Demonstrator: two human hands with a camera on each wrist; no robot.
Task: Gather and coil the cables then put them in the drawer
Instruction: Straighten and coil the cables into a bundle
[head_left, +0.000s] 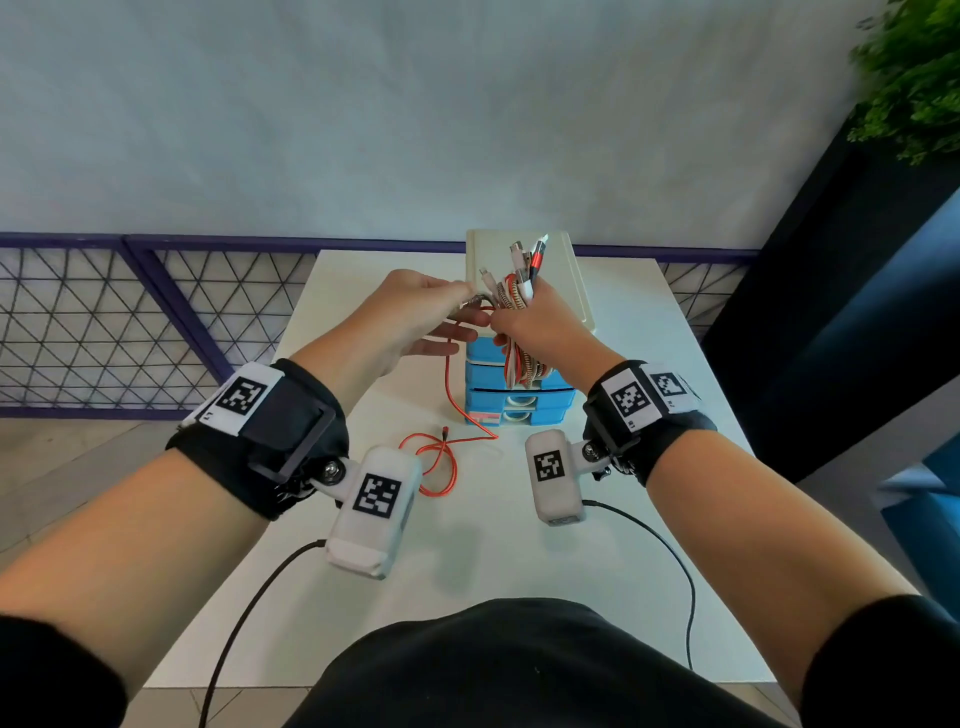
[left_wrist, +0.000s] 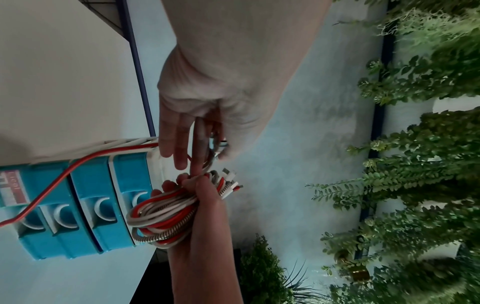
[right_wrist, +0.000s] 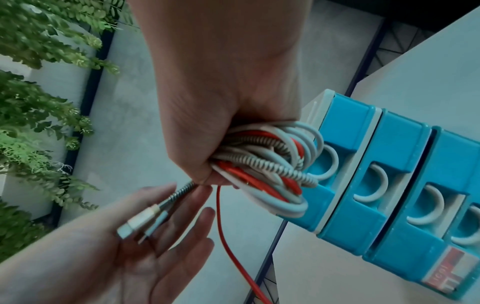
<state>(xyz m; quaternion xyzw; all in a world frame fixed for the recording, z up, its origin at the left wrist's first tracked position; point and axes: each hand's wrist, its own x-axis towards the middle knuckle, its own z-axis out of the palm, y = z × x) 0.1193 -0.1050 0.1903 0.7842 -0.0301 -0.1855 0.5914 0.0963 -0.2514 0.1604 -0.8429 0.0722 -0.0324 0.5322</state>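
My right hand (head_left: 540, 327) grips a coiled bundle of white, red and braided cables (head_left: 519, 296) in its fist, plug ends sticking up, in front of the top of the blue drawer unit (head_left: 483, 374). The wrist views show the bundle (right_wrist: 267, 164) (left_wrist: 166, 216) looping out below the fist (right_wrist: 221, 102). My left hand (head_left: 441, 312) is just left of it and pinches two metal plugs (right_wrist: 140, 222) between thumb and forefinger, its other fingers straight. A loose red cable (head_left: 448, 395) runs from the hands down to loops on the table. All drawers (right_wrist: 389, 164) look shut.
The drawer unit with its cream top (head_left: 566, 280) stands at the back middle of the white table (head_left: 519, 571). A purple mesh railing (head_left: 130, 322) runs behind and to the left. Green plants (head_left: 914, 78) and a dark panel lie right. Black camera leads (head_left: 675, 566) hang over the near table.
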